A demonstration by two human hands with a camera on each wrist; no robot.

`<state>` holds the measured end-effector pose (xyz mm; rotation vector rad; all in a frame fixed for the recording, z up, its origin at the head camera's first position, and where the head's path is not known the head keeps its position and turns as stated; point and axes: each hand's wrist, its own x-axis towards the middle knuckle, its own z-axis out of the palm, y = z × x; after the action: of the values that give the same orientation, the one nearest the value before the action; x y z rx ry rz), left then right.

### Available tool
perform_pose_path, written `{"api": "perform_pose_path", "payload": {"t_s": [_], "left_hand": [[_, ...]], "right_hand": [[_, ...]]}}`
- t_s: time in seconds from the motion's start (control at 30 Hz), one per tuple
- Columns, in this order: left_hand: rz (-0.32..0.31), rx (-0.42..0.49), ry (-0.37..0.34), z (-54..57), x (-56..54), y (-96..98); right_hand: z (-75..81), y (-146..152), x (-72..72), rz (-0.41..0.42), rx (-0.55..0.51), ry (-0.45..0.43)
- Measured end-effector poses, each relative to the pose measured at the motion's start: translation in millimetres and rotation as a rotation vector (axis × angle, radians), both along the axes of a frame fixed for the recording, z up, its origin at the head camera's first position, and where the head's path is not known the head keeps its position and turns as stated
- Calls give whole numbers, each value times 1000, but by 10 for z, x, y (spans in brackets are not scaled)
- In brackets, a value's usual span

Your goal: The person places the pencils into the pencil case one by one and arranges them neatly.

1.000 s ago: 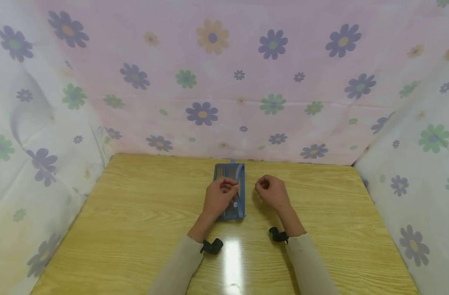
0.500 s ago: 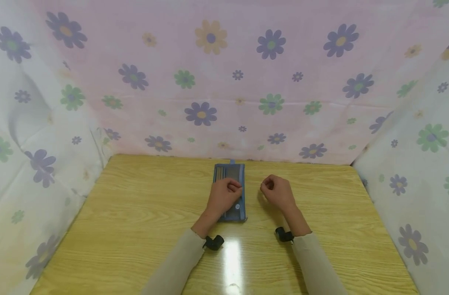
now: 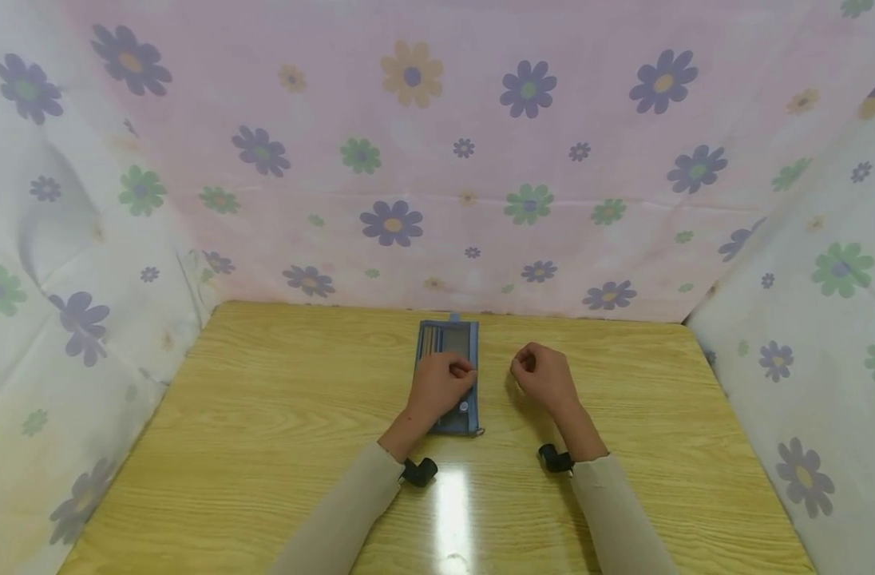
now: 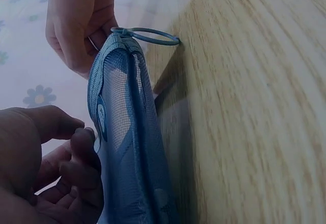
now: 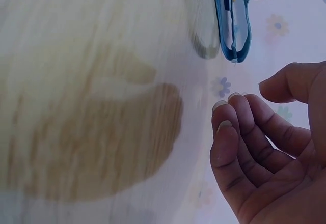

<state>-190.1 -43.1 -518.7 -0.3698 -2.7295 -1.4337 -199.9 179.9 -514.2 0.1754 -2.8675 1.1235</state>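
Observation:
A blue mesh pencil case (image 3: 457,339) lies lengthwise on the table, several slim pens or pencils (image 3: 429,339) showing through its left side. Over its middle, my left hand (image 3: 441,385) pinches the upper layer near the right edge between thumb and fingertips. A round badge (image 4: 101,118) sits beside those fingertips. At the near corner hangs a ring zip pull (image 4: 155,36). From the right wrist, the case's mouth gapes, with pens (image 5: 230,0) inside. My right hand (image 3: 548,379) hovers to the right of the case, fingers loosely curled, thumb apart, holding nothing.
The wood-grain table (image 3: 301,415) is bounded by a flowered cloth (image 3: 473,172) at the back and both sides. Black wrist cameras (image 3: 419,472) are strapped at both sleeves. A bright reflection crosses the tabletop near the front.
The case's right edge, bowed and lifted a second ago, now lies straighter. My left hand has shifted slightly right and nearer; my right hand has drawn away to the right.

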Motion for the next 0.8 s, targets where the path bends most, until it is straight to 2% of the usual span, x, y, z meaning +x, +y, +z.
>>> {"api": "perform_pose_path", "payload": {"t_s": [0.2, 0.4, 0.63, 0.8], "left_hand": [[-27, -17, 2, 2, 7, -51], [10, -42, 30, 44, -1, -158], [81, -15, 80, 82, -81, -410], [77, -33, 124, 142, -149, -631]], "right_hand": [[-22, 24, 8, -10, 21, 5], [-20, 92, 10, -28, 71, 57], [-27, 220, 43, -53, 64, 29], [-22, 337, 69, -67, 55, 41]]}}
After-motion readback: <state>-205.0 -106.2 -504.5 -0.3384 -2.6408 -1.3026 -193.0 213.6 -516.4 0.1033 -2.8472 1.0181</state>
